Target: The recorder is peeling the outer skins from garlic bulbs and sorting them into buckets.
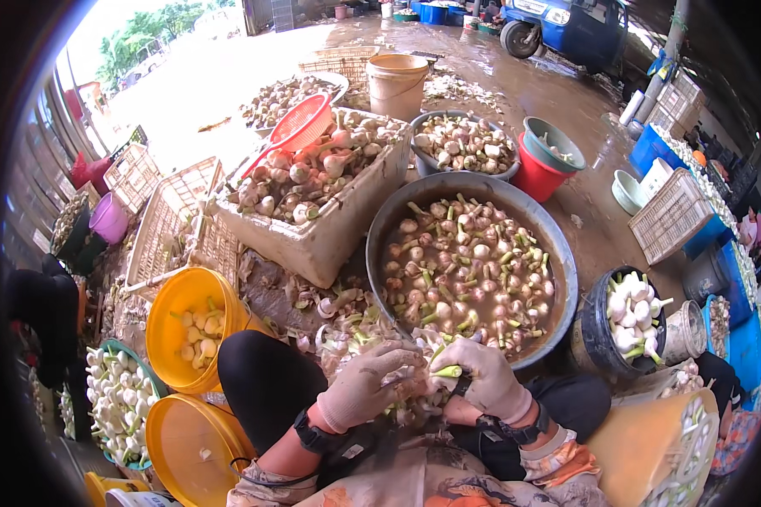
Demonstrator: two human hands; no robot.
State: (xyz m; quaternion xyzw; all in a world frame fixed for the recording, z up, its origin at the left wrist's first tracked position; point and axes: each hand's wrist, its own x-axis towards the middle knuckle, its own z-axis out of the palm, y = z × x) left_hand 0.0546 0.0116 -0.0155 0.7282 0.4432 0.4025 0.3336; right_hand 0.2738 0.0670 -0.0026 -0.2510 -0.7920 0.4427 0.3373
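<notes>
My left hand [373, 384], in a soiled pale knit glove, pinches a garlic bulb [422, 379] low over my lap. Facing it, my gloved right hand [487, 381] grips the green garlic stem [447, 371]. A small dark object [461, 385] shows under the right fingers; what it is cannot be made out. Loose garlic skins and trimmings [361, 339] heap up below and beyond both hands. Just past them stands a wide grey tub [567, 253], where unpeeled garlic bulbs [466, 272] with short green stems lie in brown water.
A foam box [292, 247] of garlic carries a red plastic strainer [304, 123]. At left, a yellow bucket [165, 317] holds peeled garlic, beside a green basin [158, 374] of white bulbs. At right is a black bucket [586, 336] of peeled garlic. A blue vehicle [564, 28] stands far back.
</notes>
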